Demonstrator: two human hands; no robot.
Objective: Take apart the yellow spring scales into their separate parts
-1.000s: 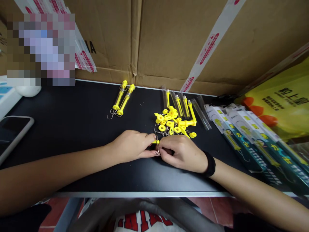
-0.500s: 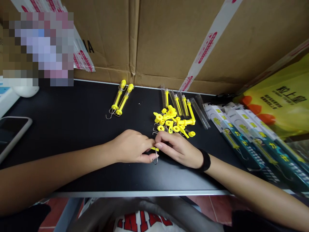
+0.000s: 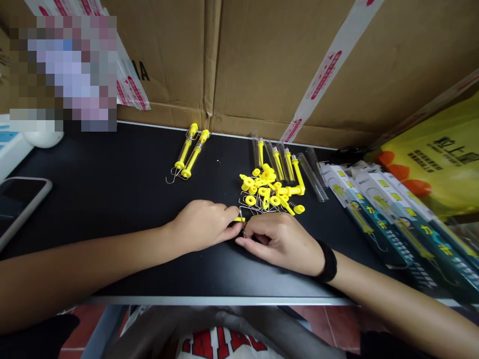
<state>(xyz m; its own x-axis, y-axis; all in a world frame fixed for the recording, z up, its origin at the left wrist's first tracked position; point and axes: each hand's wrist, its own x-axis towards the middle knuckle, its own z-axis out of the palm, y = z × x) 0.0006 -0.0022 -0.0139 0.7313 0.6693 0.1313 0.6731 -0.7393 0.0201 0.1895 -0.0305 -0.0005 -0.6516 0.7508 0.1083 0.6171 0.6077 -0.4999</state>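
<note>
My left hand and my right hand meet at the middle of the black table. Both pinch one small yellow plastic piece with a metal wire hook between their fingertips. Just behind my hands lies a pile of loose yellow parts and springs. Clear tubes with yellow inserts lie behind that pile. My right wrist wears a black band.
Two finished yellow spring scales lie at the back centre-left. Packaged scales in green-and-white sleeves fan out on the right, beside a yellow bag. A phone lies at the left edge. Cardboard boxes wall the back.
The hands with the small piece dipped toward me, with the hook hanging down, and have come back up near the pile. My right hand's fingers now curl over the hook.
</note>
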